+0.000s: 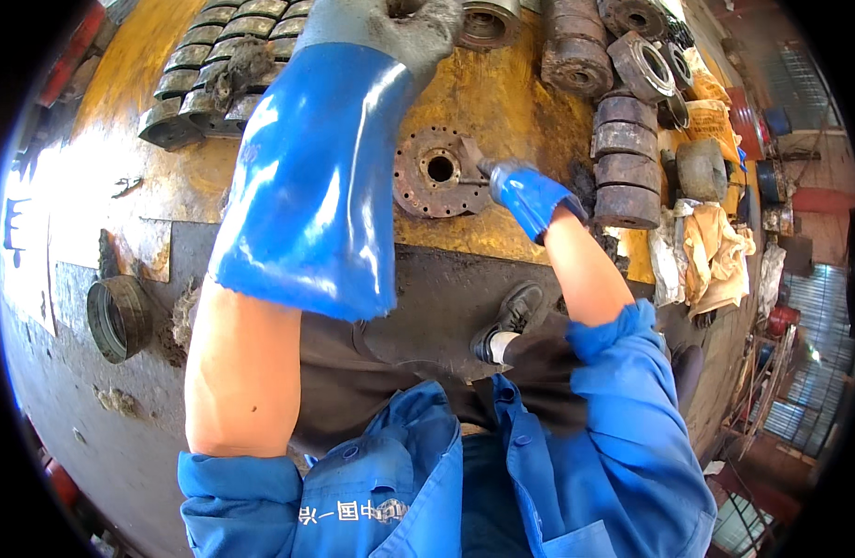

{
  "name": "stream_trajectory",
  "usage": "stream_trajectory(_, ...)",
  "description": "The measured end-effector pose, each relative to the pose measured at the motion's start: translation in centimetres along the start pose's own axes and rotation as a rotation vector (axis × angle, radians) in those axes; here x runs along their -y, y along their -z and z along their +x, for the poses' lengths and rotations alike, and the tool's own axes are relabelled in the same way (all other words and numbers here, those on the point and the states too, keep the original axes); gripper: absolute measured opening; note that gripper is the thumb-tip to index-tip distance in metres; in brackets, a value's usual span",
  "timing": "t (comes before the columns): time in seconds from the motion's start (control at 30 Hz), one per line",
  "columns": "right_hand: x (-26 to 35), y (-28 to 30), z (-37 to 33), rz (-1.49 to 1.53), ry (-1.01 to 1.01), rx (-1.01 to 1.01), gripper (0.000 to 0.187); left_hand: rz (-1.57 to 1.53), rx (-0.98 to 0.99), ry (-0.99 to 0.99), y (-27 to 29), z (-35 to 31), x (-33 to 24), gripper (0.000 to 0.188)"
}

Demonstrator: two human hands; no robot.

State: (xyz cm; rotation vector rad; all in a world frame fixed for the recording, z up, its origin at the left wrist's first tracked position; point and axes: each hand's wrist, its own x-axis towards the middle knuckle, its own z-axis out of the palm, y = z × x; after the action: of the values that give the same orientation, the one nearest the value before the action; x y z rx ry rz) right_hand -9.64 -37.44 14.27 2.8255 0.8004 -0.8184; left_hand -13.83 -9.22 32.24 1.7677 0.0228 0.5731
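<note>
A round, rusty flange plate (414, 191) with a ring of holes and a central bore lies on the stained yellow surface in front of me. My right hand (513, 184), in a grey-and-blue rubber glove, is closed around a small tool with a flat grey blade (469, 160), probably a scraper. The blade reaches over the flange's right side. A thin rod also shows there, partly hidden by the glove. Raised close to the camera, my left hand (381, 30) wears a soiled glove. Its fingers look curled and are cut off at the top edge; anything in them is hidden.
Rows of dark metal rings (213, 56) stand at the far left. Stacked rusty cylinders (626, 167) line the right, near brown paper (716, 251). A single metal ring (118, 319) rests on the grey surface (181, 400) at left. My shoe (513, 316) shows below the flange.
</note>
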Motion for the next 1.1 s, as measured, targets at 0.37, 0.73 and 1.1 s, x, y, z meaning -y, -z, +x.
stream_trajectory(0.37,0.4,2.5,-1.6,-0.019,-0.048,0.055,0.042,-0.050,0.060,0.013,-1.8,1.3,1.0,0.040)
stream_trajectory(0.73,1.8,-1.5,-10.6,0.119,0.055,0.204,0.058,0.070,0.130,0.106,2.1,-0.8,-3.2,0.045)
stream_trajectory(1.1,4.7,0.9,-11.4,0.164,0.009,0.293,0.066,0.100,0.130,0.065,1.6,-1.2,-2.3,0.044)
